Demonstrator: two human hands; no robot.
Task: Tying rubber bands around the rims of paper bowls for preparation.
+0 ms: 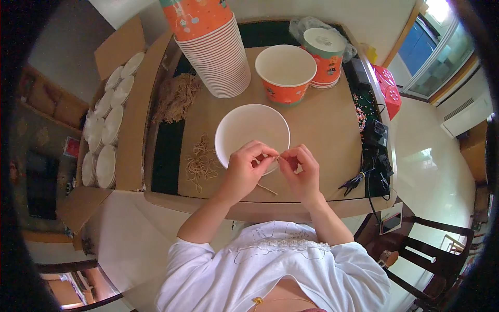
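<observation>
My left hand (244,167) and my right hand (301,170) meet over the near rim of a white paper bucket (252,127). Both are closed in a pinch on a thin piece of tan twine, fingertips almost touching. A loose end of the twine (267,189) hangs below my hands, over the brown board. Its middle is hidden by my fingers. Left of the bucket lies a small tangle of twine (201,161). Beyond that sits a larger, thicker bundle of twine (179,96).
A tall nested stack of paper buckets (218,57) leans at the back left. Behind the white bucket stands an orange bucket (286,73), beside upturned ones (326,57). Black cables and adapters (374,151) line the right edge. A cardboard box (136,119) holds white stacks.
</observation>
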